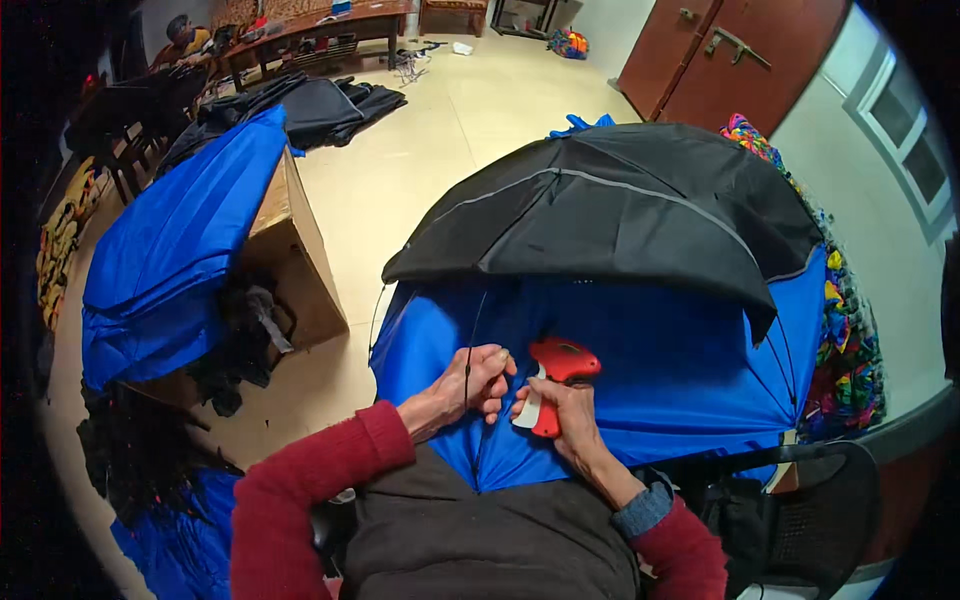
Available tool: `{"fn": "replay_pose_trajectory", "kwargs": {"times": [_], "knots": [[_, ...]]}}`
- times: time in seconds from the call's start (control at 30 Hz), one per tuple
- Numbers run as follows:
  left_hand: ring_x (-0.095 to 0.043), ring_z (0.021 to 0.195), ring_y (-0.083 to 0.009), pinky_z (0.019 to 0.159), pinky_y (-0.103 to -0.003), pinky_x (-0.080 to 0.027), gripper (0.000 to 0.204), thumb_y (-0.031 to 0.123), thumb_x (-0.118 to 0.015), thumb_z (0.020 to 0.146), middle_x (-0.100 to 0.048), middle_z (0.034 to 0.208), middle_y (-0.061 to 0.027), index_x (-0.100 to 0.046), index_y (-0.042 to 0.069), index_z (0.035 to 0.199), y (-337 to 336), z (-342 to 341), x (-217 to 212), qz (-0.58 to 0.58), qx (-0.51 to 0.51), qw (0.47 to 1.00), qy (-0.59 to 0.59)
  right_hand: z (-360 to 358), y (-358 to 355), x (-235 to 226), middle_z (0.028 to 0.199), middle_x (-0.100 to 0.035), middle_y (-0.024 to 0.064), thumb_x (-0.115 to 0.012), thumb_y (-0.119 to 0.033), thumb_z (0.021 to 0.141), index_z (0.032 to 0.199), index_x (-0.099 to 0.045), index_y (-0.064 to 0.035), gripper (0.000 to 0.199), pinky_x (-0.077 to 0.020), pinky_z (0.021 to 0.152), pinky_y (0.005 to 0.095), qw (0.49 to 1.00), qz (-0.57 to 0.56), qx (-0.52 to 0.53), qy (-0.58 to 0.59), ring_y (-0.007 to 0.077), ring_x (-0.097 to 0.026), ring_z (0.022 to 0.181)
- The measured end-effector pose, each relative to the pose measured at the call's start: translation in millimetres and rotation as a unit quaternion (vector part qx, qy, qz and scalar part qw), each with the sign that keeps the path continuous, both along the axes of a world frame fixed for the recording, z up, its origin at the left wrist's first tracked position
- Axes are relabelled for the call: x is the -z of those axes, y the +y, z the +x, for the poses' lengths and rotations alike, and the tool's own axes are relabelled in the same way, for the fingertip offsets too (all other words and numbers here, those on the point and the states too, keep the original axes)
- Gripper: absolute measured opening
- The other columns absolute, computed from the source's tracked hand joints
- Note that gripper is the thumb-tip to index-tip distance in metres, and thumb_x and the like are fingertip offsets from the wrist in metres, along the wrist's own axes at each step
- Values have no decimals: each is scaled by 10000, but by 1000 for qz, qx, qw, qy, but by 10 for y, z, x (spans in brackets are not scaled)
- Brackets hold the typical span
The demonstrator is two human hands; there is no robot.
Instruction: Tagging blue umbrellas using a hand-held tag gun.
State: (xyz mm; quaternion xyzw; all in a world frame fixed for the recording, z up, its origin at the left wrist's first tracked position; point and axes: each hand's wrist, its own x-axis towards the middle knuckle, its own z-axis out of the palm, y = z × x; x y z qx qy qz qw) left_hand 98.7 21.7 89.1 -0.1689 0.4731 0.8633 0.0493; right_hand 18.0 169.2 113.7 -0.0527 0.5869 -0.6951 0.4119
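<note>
A black umbrella canopy [610,215] with a grey reflective band spreads in front of me, partly folded over blue fabric [650,320] that reaches to my lap. My right hand [570,405] is wrapped around the handle of a red and white tagging gun [563,362], held over the blue fabric. To its left, my left hand [470,388] is closed with its fingers curled, the fingertips turned toward the gun. A thin dark umbrella rib [472,350] runs across this hand. Whatever the fingers pinch is too small or hidden to make out.
On the left, blue fabric [185,250] drapes over an open cardboard box [300,265]. Black fabric [330,110] lies on the floor behind it. At right are a black chair [825,510] and a multicoloured pile [845,350] along the wall. Another person [185,40] is at the far left.
</note>
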Motion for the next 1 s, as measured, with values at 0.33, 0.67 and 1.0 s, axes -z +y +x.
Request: {"fn": "replay_pose_trajectory", "kwargs": {"times": [0.33, 0.67, 1.0], "knots": [[-417, 417, -113, 400, -281, -429, 317, 364, -373, 931, -423, 562, -13, -441, 70, 832, 15, -23, -52, -53, -5, 998, -18, -1, 26, -59, 773, -601, 133, -556, -96, 782, 956, -499, 17, 216, -531, 596, 341, 994, -64, -38, -79, 223, -615, 634], [-431, 402, -123, 382, -268, -426, 319, 354, -356, 938, -430, 557, -23, -427, 75, 800, -9, -27, -89, -79, 29, 995, -46, -128, 23, 2, 783, -606, 130, -540, -145, 799, 923, -528, 40, 223, -530, 636, 347, 979, -97, -106, -145, 230, -620, 654], [-380, 372, -117, 354, -274, -403, 305, 338, -339, 939, -401, 536, -22, -396, 76, 792, -13, -22, -62, -66, 18, 996, -61, -177, 25, -57, 751, -604, 145, -568, -100, 776, 949, -500, 29, 227, -538, 607, 372, 979, -91, -113, -141, 237, -624, 645]]}}
